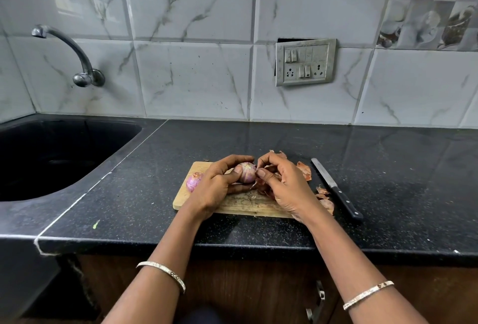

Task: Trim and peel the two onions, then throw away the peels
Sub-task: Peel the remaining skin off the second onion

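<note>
My left hand (219,184) grips a pale purple onion (247,172) just above the wooden cutting board (232,203). My right hand (282,184) pinches a bit of skin at the onion's right end with thumb and forefinger. A second onion (193,181), purple and mostly peeled, lies on the board's left part, beside my left hand. Brown peels (305,169) lie on the board's right side and on the counter next to it, partly hidden under my right hand.
A black-handled knife (336,188) lies on the dark counter right of the board, blade pointing away. A black sink (51,158) with a wall tap (77,57) is at the left. A switch plate (305,62) is on the tiled wall.
</note>
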The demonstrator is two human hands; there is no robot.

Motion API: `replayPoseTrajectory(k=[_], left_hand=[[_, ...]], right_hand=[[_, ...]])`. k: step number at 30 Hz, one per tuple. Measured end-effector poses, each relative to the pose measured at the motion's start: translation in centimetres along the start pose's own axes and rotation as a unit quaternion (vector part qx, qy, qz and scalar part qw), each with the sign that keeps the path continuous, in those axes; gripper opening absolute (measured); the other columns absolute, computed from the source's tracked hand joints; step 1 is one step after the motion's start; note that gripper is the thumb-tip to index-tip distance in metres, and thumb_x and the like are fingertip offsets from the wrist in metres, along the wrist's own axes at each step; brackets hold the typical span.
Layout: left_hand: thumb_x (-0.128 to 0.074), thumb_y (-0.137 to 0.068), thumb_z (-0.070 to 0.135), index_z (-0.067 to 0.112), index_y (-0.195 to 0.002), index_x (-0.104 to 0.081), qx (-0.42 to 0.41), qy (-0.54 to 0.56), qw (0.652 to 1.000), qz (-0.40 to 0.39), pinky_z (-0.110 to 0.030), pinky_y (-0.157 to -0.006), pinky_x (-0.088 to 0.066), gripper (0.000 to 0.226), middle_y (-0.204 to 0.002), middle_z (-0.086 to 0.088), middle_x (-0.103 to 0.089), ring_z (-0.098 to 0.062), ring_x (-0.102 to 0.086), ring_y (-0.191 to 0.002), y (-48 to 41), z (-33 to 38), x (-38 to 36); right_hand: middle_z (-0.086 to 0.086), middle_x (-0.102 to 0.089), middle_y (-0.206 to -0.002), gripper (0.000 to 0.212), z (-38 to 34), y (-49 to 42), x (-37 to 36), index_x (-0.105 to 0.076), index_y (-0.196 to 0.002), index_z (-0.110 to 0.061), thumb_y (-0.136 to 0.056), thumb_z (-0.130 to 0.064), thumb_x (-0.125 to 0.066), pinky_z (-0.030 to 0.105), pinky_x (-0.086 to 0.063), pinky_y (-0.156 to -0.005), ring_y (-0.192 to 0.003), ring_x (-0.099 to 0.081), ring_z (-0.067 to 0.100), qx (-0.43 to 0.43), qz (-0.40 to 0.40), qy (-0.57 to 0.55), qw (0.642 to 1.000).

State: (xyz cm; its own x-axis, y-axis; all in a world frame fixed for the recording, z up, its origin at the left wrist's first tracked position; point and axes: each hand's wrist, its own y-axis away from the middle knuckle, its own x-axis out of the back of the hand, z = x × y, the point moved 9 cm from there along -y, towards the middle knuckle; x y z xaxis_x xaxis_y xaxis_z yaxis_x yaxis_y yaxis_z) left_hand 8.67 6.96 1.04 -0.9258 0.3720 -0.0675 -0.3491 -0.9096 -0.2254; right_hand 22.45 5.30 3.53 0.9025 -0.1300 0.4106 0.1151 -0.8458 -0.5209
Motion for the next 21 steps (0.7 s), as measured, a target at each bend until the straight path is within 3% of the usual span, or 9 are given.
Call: replayPoseTrajectory(k=[5, 7, 10, 14, 16, 19, 21], left_hand=[[-0.042, -0.106, 0.004, 0.005, -0.129, -0.061, -0.003, 0.001, 1.000, 0.020, -0.035, -0.092, -0.060, 0.030, -0.126, -0.020, -0.064, -0.021, -0.071, -0.099, -0.2, -0.2, 0.5], [-0.041, -0.107, 0.005, 0.006, -0.129, -0.061, -0.007, 0.000, 1.000, 0.027, -0.035, -0.092, -0.060, 0.030, -0.130, -0.020, -0.061, -0.021, -0.071, -0.100, -0.2, -0.2, 0.6], [-0.040, -0.108, 0.006, 0.009, -0.129, -0.062, -0.015, 0.003, 1.000, 0.027, -0.037, -0.094, -0.059, 0.030, -0.133, -0.021, -0.059, -0.025, -0.069, -0.105, -0.2, -0.1, 0.6], [-0.040, -0.108, 0.011, 0.006, -0.127, -0.062, -0.014, 0.010, 1.000, 0.024, -0.035, -0.092, -0.059, 0.029, -0.128, -0.025, -0.062, -0.025, -0.070, -0.105, -0.1, -0.1, 0.5], [-0.041, -0.108, 0.012, 0.004, -0.125, -0.063, -0.009, 0.024, 0.999, 0.021, -0.033, -0.090, -0.060, 0.029, -0.126, -0.025, -0.064, -0.025, -0.071, -0.104, -0.1, -0.1, 0.4], [-0.042, -0.108, 0.011, 0.004, -0.124, -0.064, 0.002, 0.038, 0.999, 0.015, -0.033, -0.090, -0.060, 0.028, -0.127, -0.022, -0.066, -0.025, -0.071, -0.105, -0.1, -0.2, 0.3], [-0.046, -0.106, 0.009, 0.007, -0.127, -0.064, 0.005, 0.025, 1.000, 0.007, -0.033, -0.090, -0.060, 0.028, -0.126, -0.018, -0.068, -0.025, -0.071, -0.109, -0.1, -0.1, 0.2]], right_hand=[[-0.016, -0.063, -0.085, 0.013, 0.4, 0.1, 0.2, -0.061, -0.093, -0.023, -0.097, -0.011, -0.060, 0.054, -0.053, -0.088, -0.090, -0.065, 0.023, -0.011, 0.008, -0.015, 1.000], [-0.007, -0.067, -0.093, 0.010, 0.5, 0.2, 0.5, -0.059, -0.095, -0.025, -0.099, -0.016, -0.057, 0.057, -0.054, -0.088, -0.094, -0.066, 0.026, -0.017, 0.025, -0.026, 0.999], [0.008, -0.069, -0.101, 0.009, 0.5, 0.4, 1.0, -0.058, -0.099, -0.016, -0.101, -0.008, -0.054, 0.051, -0.058, -0.086, -0.094, -0.069, 0.022, -0.033, 0.048, -0.056, 0.997], [0.000, -0.072, -0.097, 0.027, 0.0, 0.4, 1.1, -0.063, -0.108, -0.020, -0.094, 0.003, -0.058, 0.036, -0.056, -0.090, -0.097, -0.068, 0.011, -0.027, 0.054, -0.045, 0.997], [-0.002, -0.074, -0.096, 0.030, -0.1, 0.4, 0.9, -0.068, -0.109, -0.023, -0.090, 0.001, -0.066, 0.032, -0.057, -0.087, -0.095, -0.069, 0.009, -0.021, 0.045, -0.047, 0.998], [-0.006, -0.077, -0.089, 0.018, 0.0, 0.4, 1.0, -0.077, -0.102, -0.020, -0.086, -0.010, -0.077, 0.028, -0.058, -0.073, -0.085, -0.073, 0.008, -0.027, 0.048, -0.061, 0.997], [-0.006, -0.079, -0.088, 0.019, -0.1, 0.4, 1.0, -0.080, -0.102, -0.018, -0.084, -0.019, -0.082, 0.030, -0.060, -0.075, -0.084, -0.075, 0.010, -0.028, 0.052, -0.065, 0.996]])
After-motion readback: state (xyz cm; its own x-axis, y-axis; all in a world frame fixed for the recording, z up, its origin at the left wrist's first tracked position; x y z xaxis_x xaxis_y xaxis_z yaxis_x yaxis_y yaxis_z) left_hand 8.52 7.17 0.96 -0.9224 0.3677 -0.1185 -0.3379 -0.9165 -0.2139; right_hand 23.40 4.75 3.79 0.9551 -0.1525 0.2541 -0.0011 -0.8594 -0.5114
